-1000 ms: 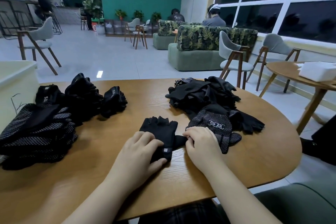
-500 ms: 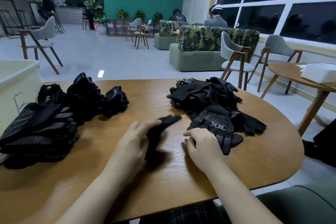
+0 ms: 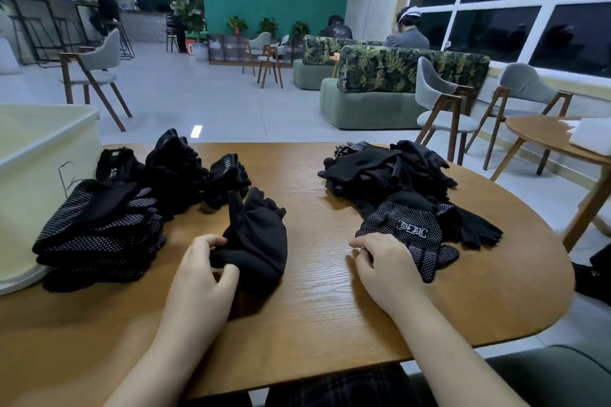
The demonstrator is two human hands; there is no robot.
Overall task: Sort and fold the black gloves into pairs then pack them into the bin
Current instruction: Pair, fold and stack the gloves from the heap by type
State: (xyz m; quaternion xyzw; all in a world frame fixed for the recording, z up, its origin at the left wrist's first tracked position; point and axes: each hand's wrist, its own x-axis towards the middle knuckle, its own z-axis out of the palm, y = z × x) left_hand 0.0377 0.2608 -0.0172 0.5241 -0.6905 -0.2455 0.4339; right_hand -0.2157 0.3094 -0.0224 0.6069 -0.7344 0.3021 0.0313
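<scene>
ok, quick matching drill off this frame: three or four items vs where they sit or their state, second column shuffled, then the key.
1. plain black glove
2. dotted glove with label
3. bin
4. dotted glove stack

A. table's far left edge
B. gripped by left hand
C. beside the bin, left side
D. next to right hand

Pairs: 1-B, 2-D, 3-A, 4-C

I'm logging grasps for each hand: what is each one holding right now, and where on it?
The left hand grips the folded plain black glove at its near left edge. The right hand holds nothing, resting beside the dotted glove.
</scene>
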